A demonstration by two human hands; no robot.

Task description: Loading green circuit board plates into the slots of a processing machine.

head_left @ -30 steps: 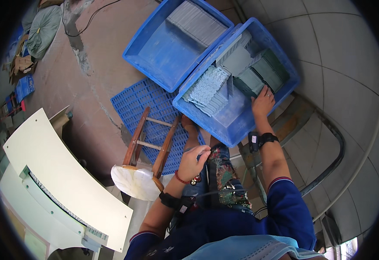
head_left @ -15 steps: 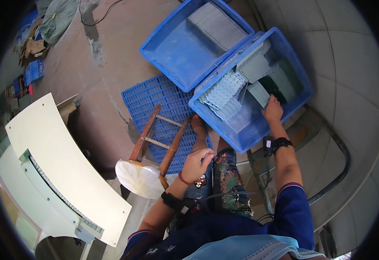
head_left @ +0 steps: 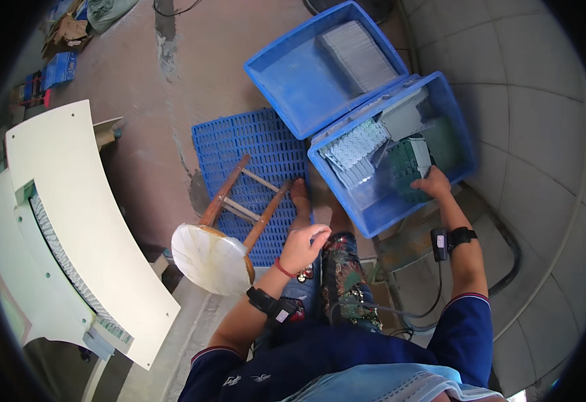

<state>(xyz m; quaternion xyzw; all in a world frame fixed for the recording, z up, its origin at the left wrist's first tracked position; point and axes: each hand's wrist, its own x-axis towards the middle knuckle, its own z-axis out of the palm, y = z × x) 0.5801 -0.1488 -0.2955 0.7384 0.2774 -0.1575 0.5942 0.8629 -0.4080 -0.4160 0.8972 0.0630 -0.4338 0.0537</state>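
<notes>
My right hand (head_left: 434, 182) reaches into the near blue bin (head_left: 392, 221), fingers closed on the near end of a tilted stack of green circuit boards (head_left: 403, 164). A pale edge shows along the stack's right side; fingertips are partly hidden. Left of it in the bin stand pale boards with wavy edges (head_left: 357, 151). Flat grey-green boards (head_left: 403, 115) lie at the bin's far side. My left hand (head_left: 302, 246) hovers above my left knee, fingers curled in, with nothing visible in it.
A second blue bin (head_left: 286, 80) with a stack of pale boards (head_left: 360, 53) adjoins the first. A wooden stool (head_left: 212, 261) lies tipped on a blue slatted pallet (head_left: 239, 134). A cream curved machine panel (head_left: 98, 221) is at left; a metal-framed chair (head_left: 507, 248) stands right.
The stack at my right hand has tilted, and its green face now shows. The whole view has shifted slightly. My left hand stays curled near the knee.
</notes>
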